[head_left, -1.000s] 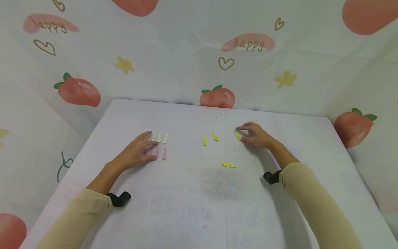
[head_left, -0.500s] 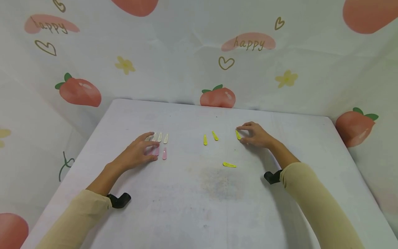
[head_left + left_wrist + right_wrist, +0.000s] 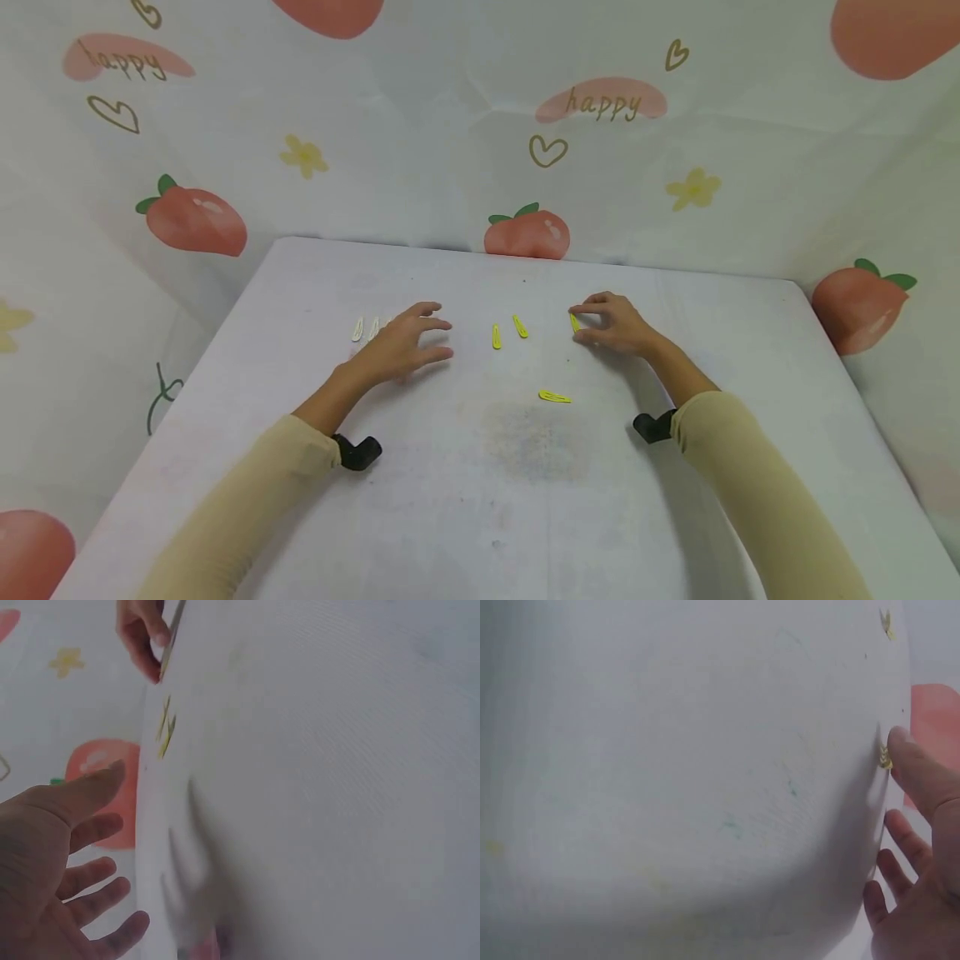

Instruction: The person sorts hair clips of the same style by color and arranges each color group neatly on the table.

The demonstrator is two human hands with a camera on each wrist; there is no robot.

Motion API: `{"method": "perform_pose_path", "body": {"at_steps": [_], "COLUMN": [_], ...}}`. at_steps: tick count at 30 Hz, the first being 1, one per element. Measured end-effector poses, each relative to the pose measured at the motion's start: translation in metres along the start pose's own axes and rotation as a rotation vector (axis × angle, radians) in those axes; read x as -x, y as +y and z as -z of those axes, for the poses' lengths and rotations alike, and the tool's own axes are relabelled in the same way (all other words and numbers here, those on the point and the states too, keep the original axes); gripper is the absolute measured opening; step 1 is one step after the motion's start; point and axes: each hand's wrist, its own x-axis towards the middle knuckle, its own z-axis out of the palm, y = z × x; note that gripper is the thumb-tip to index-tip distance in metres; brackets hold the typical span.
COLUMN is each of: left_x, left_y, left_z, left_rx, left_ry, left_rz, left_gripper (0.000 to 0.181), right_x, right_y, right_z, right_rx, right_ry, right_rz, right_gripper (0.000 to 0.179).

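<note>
Left hand point(image 3: 400, 345) has moved right since the earlier frame, covering part of the clip group at left of centre; its fingers are spread and hold nothing. Right hand point(image 3: 618, 327), right of centre, pinches a yellow clip point(image 3: 574, 322) between thumb and forefinger at its ends. Uneven fingertip pressure could make this clip slip or turn on the flat table point(image 3: 442, 525). Low left-hand travel could drag the white clips point(image 3: 357, 329) or, further right, knock the yellow pair point(image 3: 520, 326) at centre. A withdrawing right sleeve point(image 3: 757, 475) should pass well clear of the sideways clip point(image 3: 555, 397) below centre. The far table edge crosses the upper middle of the frame, behind all visible clips; the widest room for movement lies at lower centre, between both sleeves.
</note>
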Motion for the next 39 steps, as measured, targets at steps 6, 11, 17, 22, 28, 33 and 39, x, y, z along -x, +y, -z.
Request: {"method": "perform_pose_path", "body": {"at_steps": [6, 11, 17, 22, 28, 33, 39], "left_x": [-0.036, -0.055, -0.065, -0.067, -0.068, -0.070, -0.074], "left_y": [0.017, 0.021, 0.022, 0.023, 0.024, 0.025, 0.025], "left_z": [-0.019, -0.031, -0.039, -0.041, -0.042, -0.042, -0.043], "left_rx": [-0.002, -0.037, -0.079, -0.103, -0.117, -0.124, -0.100], "left_ry": [-0.058, -0.068, -0.075, -0.071, -0.075, -0.074, -0.075], "left_rz": [-0.004, -0.004, 0.005, 0.013, 0.013, 0.023, 0.048], "left_gripper": [0.056, 0.060, 0.061, 0.056, 0.060, 0.061, 0.057], "right_x": [0.000, 0.001, 0.003, 0.003, 0.003, 0.003, 0.002], "right_y": [0.003, 0.001, -0.005, -0.005, -0.003, -0.003, -0.003], "right_z": [-0.005, -0.009, -0.011, -0.014, -0.017, -0.016, -0.016], "right_rx": [0.041, 0.039, 0.044, 0.032, 0.021, 0.025, 0.028], "right_ry": [0.059, 0.100, 0.121, 0.137, 0.148, 0.153, 0.147], "right_rz": [0.024, -0.020, -0.093, -0.130, -0.139, -0.128, -0.137], "right_gripper": [0.046, 0.047, 0.049, 0.049, 0.049, 0.048, 0.049]}}
